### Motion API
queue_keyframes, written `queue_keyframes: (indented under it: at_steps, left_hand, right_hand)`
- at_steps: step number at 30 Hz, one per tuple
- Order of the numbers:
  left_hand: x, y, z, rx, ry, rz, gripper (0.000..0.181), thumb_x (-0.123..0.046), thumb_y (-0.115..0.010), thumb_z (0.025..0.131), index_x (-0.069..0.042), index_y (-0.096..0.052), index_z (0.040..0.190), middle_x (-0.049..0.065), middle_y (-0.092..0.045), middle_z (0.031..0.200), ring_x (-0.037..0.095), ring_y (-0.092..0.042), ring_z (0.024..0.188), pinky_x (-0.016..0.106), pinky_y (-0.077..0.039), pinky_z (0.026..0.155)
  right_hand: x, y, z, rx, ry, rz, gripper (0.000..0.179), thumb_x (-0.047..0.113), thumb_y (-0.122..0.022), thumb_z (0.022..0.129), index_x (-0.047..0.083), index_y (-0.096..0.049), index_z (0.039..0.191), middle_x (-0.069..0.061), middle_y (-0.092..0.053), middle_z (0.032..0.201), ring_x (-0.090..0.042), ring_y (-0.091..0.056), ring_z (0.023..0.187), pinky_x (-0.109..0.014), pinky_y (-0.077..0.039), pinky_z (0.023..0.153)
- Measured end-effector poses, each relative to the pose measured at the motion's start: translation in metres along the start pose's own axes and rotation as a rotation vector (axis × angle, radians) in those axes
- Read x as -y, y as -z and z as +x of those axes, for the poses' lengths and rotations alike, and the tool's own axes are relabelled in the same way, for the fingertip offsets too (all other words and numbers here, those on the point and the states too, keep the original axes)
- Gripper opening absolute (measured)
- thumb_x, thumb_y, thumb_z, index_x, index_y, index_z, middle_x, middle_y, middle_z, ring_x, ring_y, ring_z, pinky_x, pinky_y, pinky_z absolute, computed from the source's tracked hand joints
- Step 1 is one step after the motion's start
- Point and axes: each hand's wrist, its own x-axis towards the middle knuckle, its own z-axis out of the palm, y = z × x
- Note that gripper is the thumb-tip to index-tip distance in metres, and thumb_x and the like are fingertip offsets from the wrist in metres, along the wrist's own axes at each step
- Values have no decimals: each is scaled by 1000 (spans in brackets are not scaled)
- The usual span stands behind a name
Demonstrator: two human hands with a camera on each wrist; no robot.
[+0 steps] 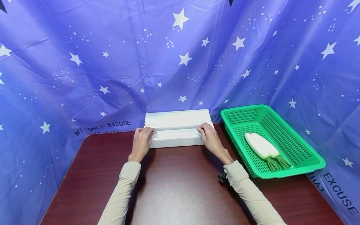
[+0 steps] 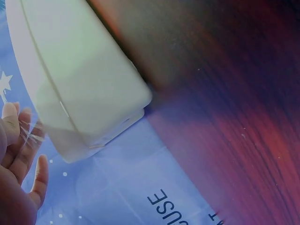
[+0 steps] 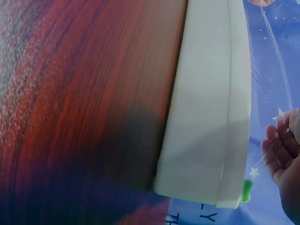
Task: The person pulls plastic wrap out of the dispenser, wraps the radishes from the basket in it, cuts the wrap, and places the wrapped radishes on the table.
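A long white cling film box (image 1: 177, 143) lies across the back of the table, its lid (image 1: 177, 118) raised at the rear. At the box's left end, my left hand (image 1: 142, 142) pinches a corner of clear cling film (image 2: 33, 133) between thumb and fingertips. My right hand (image 1: 210, 137) pinches the film's other corner at the right end. Between the two hands the film's edge (image 3: 276, 47) stretches as a thin shiny line in the right wrist view. A small green tab (image 3: 247, 191) sticks out near the box's end. The film roll itself is hidden.
On the right of the dark red table (image 1: 180, 187) stands a green plastic basket (image 1: 287, 175), close by my right forearm. Two white radishes (image 1: 256, 147) with green stems lie in it. A blue star-patterned cloth (image 1: 157, 62) hangs right behind the box.
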Motion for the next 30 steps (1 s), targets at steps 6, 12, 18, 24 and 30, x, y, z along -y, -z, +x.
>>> queue_keyframes:
  at_steps: [6,12,18,24,30]
  left_hand:
    - [-3,4,0,-20,-14,-1,9,-9,-70,97,-2,-72,92,11,-75,86,29,-72,78,47,-49,81]
    - [-7,6,2,-58,-34,-20,5,-2,-75,91,-4,-71,91,9,-73,84,28,-71,77,45,-50,79]
    - [-10,10,3,-59,-27,-16,4,-2,-73,93,-5,-69,92,8,-72,85,28,-71,79,44,-51,80]
    - [-13,17,4,-50,-39,-19,4,-6,-70,97,-5,-69,93,7,-71,86,28,-71,81,43,-52,79]
    - [-17,23,3,-64,-56,-14,3,-4,-69,97,-5,-69,95,7,-71,87,30,-69,75,42,-52,71]
  right_hand:
    - [0,2,0,-10,25,31,12,6,-61,104,-1,-65,96,-11,-62,87,-25,-57,84,-40,-49,76]
    - [1,7,-1,-13,27,35,10,5,-62,104,-1,-66,97,-11,-63,88,-24,-58,84,-40,-49,76]
    - [5,12,-1,-18,41,43,10,5,-62,104,-1,-66,98,-11,-64,89,-23,-58,82,-39,-49,74]
    - [9,16,0,-31,39,62,8,4,-63,103,-1,-66,97,-11,-64,89,-23,-57,81,-37,-48,73]
    - [13,19,-2,-37,46,63,7,4,-64,102,-1,-67,98,-10,-63,88,-22,-57,81,-37,-47,73]
